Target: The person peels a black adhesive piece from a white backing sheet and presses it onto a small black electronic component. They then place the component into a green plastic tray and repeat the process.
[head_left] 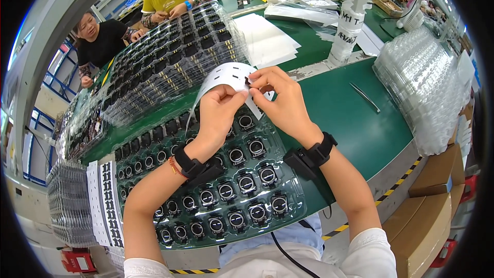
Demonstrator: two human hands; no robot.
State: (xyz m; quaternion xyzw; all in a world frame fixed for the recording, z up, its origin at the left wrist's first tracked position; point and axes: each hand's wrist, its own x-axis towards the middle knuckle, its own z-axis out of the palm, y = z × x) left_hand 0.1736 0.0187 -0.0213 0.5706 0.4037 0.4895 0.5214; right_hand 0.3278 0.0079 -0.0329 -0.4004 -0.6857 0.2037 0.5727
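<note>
A white backing sheet (222, 75) with a few small black stickers on it curves up above the table. My left hand (218, 110) is closed on its near edge, thumb against fingers. At the sheet's right edge, my right hand (280, 98) pinches a small black sticker (247, 81); whether it is off the sheet I cannot tell. Below both hands lies a clear plastic tray (294, 203) with rows of black parts, many showing a round ring (267, 175). My forearms hide some of them.
Stacked clear trays of black parts (175, 46) stand at the far left. Tweezers (365, 97) lie on the green table (339, 123). White sheets (267, 41) lie beyond, near a wrapped post (346, 36). Clear trays (419, 82) are piled at right, above cardboard boxes (422, 221). Other people work across the table.
</note>
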